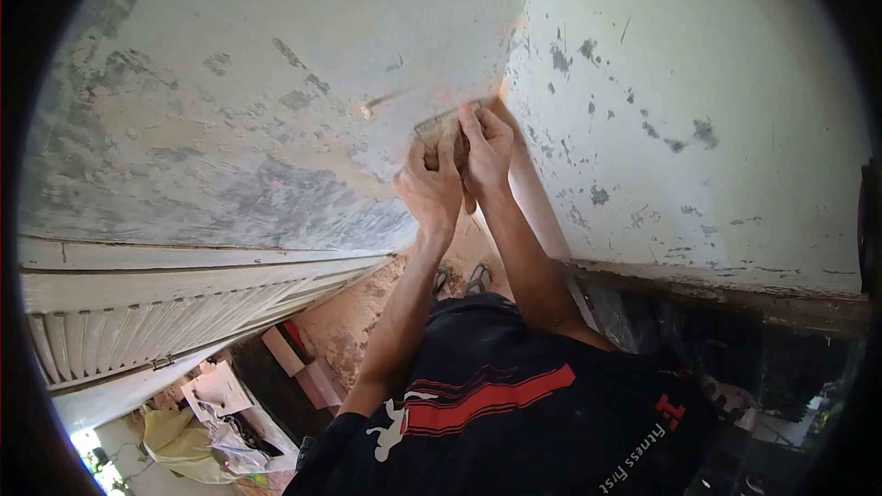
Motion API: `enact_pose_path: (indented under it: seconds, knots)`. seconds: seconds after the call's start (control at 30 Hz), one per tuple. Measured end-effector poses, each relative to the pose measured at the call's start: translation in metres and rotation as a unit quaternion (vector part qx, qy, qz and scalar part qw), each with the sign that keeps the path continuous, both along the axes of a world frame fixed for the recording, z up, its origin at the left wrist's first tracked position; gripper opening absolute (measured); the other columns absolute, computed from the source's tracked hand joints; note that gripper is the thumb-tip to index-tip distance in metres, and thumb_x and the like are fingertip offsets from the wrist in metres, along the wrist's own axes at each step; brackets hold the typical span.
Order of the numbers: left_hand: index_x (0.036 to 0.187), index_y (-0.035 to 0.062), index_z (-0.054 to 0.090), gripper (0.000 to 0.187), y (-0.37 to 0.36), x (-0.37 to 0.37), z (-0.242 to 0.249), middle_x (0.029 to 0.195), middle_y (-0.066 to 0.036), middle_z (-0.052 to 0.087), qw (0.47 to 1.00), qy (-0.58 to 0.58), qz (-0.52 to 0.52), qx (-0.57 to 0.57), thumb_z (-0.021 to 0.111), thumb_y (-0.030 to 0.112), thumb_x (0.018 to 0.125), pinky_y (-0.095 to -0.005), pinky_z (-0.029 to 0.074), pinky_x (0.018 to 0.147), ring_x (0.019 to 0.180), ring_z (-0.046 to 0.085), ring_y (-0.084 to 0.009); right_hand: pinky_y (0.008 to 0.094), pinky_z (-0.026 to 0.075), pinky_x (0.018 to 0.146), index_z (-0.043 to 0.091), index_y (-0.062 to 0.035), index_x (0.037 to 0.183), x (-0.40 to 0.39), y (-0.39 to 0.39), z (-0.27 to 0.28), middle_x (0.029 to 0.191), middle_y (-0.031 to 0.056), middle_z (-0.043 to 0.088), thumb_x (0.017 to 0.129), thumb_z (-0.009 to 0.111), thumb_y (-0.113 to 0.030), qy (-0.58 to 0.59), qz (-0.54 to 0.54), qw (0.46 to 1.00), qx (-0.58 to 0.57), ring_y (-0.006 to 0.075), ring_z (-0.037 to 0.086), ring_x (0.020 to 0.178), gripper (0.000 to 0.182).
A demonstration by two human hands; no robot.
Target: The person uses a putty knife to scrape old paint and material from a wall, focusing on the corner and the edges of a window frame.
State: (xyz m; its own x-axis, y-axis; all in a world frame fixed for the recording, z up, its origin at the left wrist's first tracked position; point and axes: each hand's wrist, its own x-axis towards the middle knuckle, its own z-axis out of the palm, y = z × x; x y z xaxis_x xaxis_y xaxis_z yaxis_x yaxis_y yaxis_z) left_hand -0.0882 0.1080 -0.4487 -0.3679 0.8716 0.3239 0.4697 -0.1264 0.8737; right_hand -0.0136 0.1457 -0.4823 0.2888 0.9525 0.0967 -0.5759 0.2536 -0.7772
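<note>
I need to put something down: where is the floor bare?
As seen here, the dusty floor looks free between the louvred panel, the left forearm and pinkish pieces. It is crowded at lower left, with yellowish cloth and pale sheets heaped together.

catalogued: two hands, left (430, 191) and right (491, 149), two forearms (397, 323) (537, 283), two feet (442, 279) (479, 279) and one tool (435, 131). shirt (551, 436), one, printed with one white figure (388, 429), one red band (496, 401) and two words (634, 459), "fitness first". also two walls (202, 129) (689, 46) sharing one corner (516, 46), grey patches (294, 195) above a dozen, one louvred panel (138, 331) with one latch (163, 363), one yellow cloth (176, 441) and one floor (344, 312).
</note>
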Motion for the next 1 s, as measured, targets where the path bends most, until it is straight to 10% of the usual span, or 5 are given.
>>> enact_pose_path:
  seconds: [1.0]
  knots:
    - [0.07,-0.0006,0.058,0.033,-0.006,-0.01,0.003,0.056,-0.018,0.059,0.992,0.067,0.03,0.102,0.067,0.025,0.088,-0.0373,0.046,0.048,0.049,0.062,-0.0322,0.0197,0.043,0.051,0.062,-0.0029,0.079,-0.006,-0.013,0.027,0.068,-0.0009,0.06,0.095,0.062,-0.018,-0.015,0.064,0.998,-0.008,0.0054,0.054,0.058,0.023]
